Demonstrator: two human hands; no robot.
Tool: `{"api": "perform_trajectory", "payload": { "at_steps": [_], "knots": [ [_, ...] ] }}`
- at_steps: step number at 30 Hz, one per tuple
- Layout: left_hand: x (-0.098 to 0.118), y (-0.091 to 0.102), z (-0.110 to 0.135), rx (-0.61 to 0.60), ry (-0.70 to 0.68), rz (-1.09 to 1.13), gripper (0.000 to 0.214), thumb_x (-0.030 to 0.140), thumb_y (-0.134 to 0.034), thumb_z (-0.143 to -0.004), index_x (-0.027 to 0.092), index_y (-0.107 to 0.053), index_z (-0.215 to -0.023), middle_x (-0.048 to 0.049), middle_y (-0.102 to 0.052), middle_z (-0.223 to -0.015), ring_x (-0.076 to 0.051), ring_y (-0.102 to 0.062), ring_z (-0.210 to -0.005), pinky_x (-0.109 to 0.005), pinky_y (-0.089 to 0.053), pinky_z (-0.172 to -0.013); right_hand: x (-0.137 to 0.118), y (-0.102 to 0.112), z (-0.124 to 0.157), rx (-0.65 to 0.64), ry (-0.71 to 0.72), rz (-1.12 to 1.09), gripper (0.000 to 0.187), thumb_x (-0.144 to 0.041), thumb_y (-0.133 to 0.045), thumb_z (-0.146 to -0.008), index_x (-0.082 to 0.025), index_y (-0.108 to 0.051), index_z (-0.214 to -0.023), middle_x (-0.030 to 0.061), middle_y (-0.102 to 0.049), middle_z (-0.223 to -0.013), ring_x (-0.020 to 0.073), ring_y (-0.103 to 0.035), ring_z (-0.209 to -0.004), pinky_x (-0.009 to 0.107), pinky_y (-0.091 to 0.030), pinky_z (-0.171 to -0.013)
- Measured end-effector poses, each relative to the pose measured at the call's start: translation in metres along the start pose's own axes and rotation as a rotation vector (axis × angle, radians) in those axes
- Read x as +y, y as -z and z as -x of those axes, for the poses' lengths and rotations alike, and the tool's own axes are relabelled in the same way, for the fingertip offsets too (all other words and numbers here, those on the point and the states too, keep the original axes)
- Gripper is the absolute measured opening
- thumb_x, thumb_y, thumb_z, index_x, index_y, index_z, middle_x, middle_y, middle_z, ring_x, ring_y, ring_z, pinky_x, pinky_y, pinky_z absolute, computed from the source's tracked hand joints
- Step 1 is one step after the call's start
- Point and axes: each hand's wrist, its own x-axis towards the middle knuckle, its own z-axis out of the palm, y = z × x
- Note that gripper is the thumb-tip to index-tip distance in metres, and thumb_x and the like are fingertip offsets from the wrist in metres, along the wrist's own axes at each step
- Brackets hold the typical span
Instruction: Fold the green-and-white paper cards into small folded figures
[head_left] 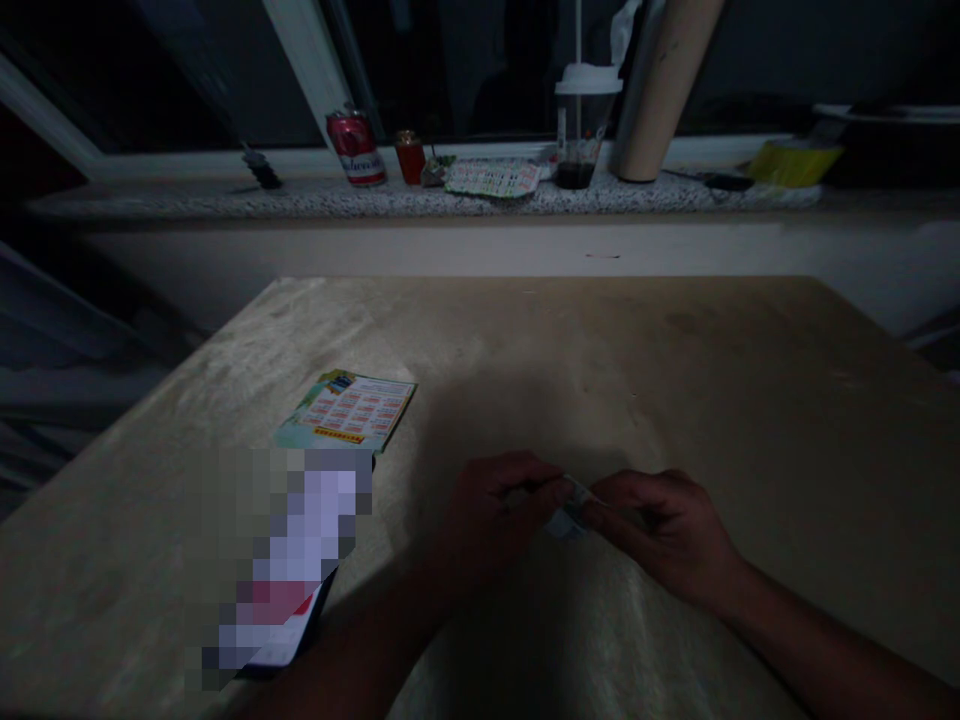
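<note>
Above the middle front of the table, my left hand (499, 515) and my right hand (671, 530) meet with their fingertips close together. Both pinch a small, pale piece of what looks like paper (574, 510), thumb against forefinger on each side. Its print is too dim to make out, and fingers cover part of it. To the left lies a printed card (349, 410) with rows of red and white boxes. Between that card and my left forearm rests a phone (289, 630) with a lit screen, mostly blurred out.
The table (712, 370) ends at a wall below a granite windowsill (300, 205). Along the sill stand a red can (356, 150), an orange-red jar (409, 158), a crumpled printed card (495, 178), a lidded cup with a straw (581, 130), a cardboard tube (664, 90) and a yellow item (795, 163).
</note>
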Motion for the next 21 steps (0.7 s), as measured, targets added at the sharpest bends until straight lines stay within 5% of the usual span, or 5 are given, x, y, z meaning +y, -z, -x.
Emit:
{"api": "perform_trajectory", "payload": {
  "at_steps": [5, 10, 13, 21],
  "knots": [
    [-0.0007, -0.0003, -0.0002, 0.038, 0.013, -0.082, 0.017, 0.029, -0.071, -0.085, 0.017, -0.078, -0.075, -0.0011, -0.073, -0.066, -0.012, -0.064, -0.06, -0.022, -0.047, -0.061, -0.0044, 0.0024, -0.0039, 0.0, 0.01, -0.009, 0.019, -0.028, -0.069, -0.091, -0.016, -0.075, -0.077, 0.0035, -0.074, -0.06, 0.0127, -0.067, -0.049, 0.02, -0.048, -0.046],
    [-0.0015, 0.001, -0.0012, 0.008, 0.121, -0.139, 0.013, 0.027, -0.072, -0.08, 0.017, -0.079, -0.076, -0.002, -0.076, -0.068, -0.014, -0.067, -0.061, -0.023, -0.047, -0.058, -0.005, 0.0053, -0.006, 0.143, -0.041, -0.067, 0.004, -0.023, -0.076, -0.084, -0.02, -0.076, -0.082, 0.0022, -0.079, -0.068, 0.0138, -0.075, -0.057, 0.017, -0.056, -0.052],
    [-0.0017, 0.001, -0.0008, -0.033, 0.144, -0.126, 0.014, 0.029, -0.072, -0.08, 0.017, -0.079, -0.077, -0.0029, -0.076, -0.07, -0.015, -0.068, -0.063, -0.024, -0.048, -0.06, -0.0048, 0.0048, -0.0068, 0.201, -0.117, -0.17, 0.01, -0.022, -0.079, -0.08, -0.022, -0.076, -0.089, 0.0014, -0.081, -0.07, 0.0151, -0.076, -0.058, 0.018, -0.059, -0.054],
    [-0.0044, -0.0004, 0.0006, -0.06, 0.179, -0.053, 0.02, 0.033, -0.069, -0.083, 0.016, -0.076, -0.073, -0.0024, -0.073, -0.067, -0.014, -0.065, -0.062, -0.024, -0.047, -0.06, -0.0066, 0.0043, -0.0087, 0.101, -0.265, -0.3, 0.012, -0.031, -0.08, -0.081, -0.02, -0.078, -0.078, 0.0033, -0.079, -0.063, 0.0157, -0.073, -0.052, 0.019, -0.057, -0.049]
  ]
}}
